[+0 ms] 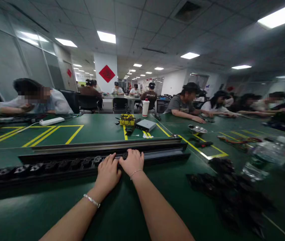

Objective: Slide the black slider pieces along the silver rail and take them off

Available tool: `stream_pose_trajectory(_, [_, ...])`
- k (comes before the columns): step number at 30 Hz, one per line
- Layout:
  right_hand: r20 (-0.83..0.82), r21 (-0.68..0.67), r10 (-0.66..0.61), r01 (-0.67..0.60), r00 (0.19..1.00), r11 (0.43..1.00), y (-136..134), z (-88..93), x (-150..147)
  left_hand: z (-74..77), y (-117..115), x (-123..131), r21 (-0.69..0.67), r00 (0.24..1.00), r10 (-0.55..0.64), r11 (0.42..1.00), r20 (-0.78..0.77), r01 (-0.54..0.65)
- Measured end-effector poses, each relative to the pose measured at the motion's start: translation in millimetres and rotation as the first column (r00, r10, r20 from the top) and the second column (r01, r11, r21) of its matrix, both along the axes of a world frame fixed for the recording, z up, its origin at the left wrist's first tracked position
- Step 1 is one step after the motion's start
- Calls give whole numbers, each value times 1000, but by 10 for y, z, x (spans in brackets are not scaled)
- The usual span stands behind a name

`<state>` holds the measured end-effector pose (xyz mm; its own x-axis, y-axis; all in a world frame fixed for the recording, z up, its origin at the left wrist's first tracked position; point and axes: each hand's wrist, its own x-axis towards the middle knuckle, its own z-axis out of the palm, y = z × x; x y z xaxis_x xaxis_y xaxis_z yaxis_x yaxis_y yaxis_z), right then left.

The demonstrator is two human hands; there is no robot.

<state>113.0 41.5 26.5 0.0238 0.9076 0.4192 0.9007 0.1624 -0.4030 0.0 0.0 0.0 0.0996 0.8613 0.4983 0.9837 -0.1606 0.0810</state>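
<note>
A long black channel (167, 155) lies across the green table in front of me, with a row of black socket-like modules (63, 164) set along its left part. My left hand (108, 174) is closed over the channel at the right end of that row, fingers on the far side and thumb nearer me. Just right of it, my right hand (133, 163) pinches a small round-topped black module (124, 155) over the channel; the hand hides most of it. A loose pile of similar dark pieces (233, 194) lies on the right, blurred.
Behind the channel runs another long rail (107, 144). Beyond are a grey box (146, 125), a yellow block wrapped in cable (127, 119), a white bottle (145, 107) and a metal bowl (197, 130). A clear plastic bottle (260, 160) stands right. Other people sit around the table.
</note>
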Motion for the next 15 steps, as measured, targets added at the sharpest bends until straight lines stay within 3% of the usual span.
stream_pose_trajectory(15, [-46,-40,-1,-1,999,999,-5,24,5,48,16,19,-40,999,16,999,43,-14])
